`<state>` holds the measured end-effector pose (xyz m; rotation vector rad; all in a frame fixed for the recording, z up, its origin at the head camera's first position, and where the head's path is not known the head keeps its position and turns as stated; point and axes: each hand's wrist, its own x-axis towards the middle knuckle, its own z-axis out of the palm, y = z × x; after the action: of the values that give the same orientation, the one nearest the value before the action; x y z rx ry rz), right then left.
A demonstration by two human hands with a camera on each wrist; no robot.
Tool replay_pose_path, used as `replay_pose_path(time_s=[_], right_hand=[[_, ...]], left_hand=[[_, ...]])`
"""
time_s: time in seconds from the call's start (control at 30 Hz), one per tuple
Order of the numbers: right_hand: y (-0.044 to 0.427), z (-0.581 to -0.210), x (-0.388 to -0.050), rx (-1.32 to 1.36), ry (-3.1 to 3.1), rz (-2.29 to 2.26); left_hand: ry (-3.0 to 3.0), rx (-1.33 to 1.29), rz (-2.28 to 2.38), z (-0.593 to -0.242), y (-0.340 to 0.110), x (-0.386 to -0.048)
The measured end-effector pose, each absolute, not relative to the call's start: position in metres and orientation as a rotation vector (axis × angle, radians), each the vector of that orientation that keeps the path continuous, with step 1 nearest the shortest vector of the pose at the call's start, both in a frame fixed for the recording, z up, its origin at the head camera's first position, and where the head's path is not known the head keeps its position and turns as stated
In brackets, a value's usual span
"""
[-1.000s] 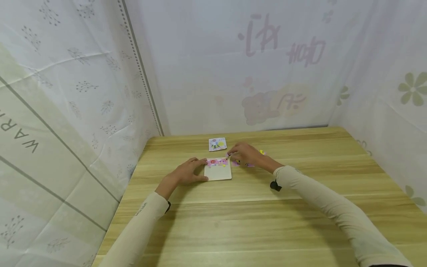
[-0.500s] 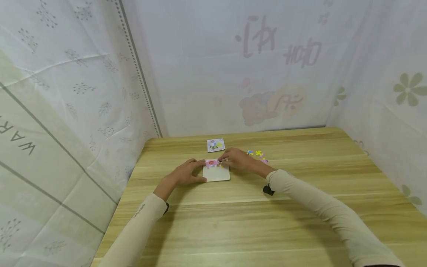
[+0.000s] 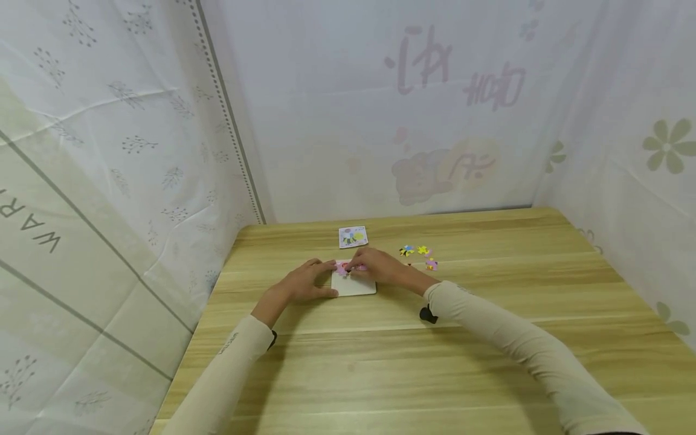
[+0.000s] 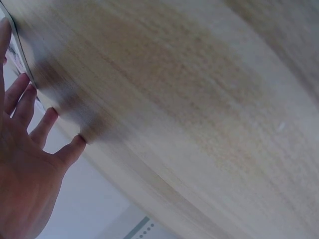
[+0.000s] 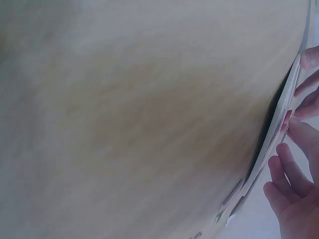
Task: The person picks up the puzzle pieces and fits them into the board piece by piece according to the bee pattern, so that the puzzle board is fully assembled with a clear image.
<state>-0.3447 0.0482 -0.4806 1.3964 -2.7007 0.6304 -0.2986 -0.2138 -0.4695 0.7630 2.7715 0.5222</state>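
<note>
A small white puzzle board [image 3: 354,287] lies on the table, with joined pink puzzle pieces [image 3: 341,269] along its far side. My left hand [image 3: 303,283] steadies the board from the left: fingers rest on its far left corner, the thumb at its near left corner. In the left wrist view its fingers are spread and fairly straight. Over the board, my right hand [image 3: 382,266] pinches a small puzzle piece between thumb and fingertips. The fingers hide most of that piece. The right wrist view shows the right hand [image 5: 299,191] edge-on beside the board.
Behind the board lies a square picture card [image 3: 353,237] with a bee on it. Several loose puzzle pieces [image 3: 431,264] are scattered to the right. All of it sits on a wood-grain table [image 3: 353,362], with patterned curtains [image 3: 326,121] at the back and sides.
My right hand has moved left from beside the loose pieces onto the board, carrying a puzzle piece. More loose pieces show on the right. My left hand stays at the board's left edge.
</note>
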Motion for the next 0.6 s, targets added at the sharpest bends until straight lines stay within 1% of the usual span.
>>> replay_pose_path(time_s=[0.33, 0.6], right_hand=[[0.039, -0.485, -0.341, 1.416, -2.705, 0.59], [0.032, -0.482, -0.336, 1.453, -2.673, 0.58]], left_hand=[[2.775, 0.785, 0.538, -0.47, -0.213, -0.297], [2.78, 0.802, 0.527, -0.468, -0.215, -0.298]])
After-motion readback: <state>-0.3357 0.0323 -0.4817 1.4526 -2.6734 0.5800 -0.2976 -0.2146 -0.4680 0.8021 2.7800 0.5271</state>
